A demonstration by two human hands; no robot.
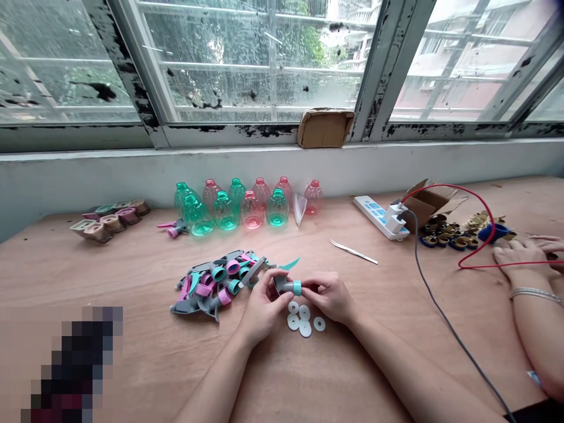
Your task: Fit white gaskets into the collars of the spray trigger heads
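Note:
My left hand (268, 302) is closed around a grey trigger spray head (286, 286) with a teal screw collar, its open end turned to the right. At the mouth of that collar are the bent, pinched fingers of my right hand (328, 295); whatever is between the fingertips is hidden. Several white ring washers (304, 312) lie on the table just below the hands. Left of my left hand is a pile of trigger spray heads (207, 288), grey with pink or teal parts.
Green and pink clear bottles (227, 214) stand along the wall. A power strip (374, 214), tweezers (353, 252) and a grey cable (434, 296) are to the right. Another person's hand (520, 255) rests near brass-coloured parts (453, 232). Small pots (108, 226) sit far left.

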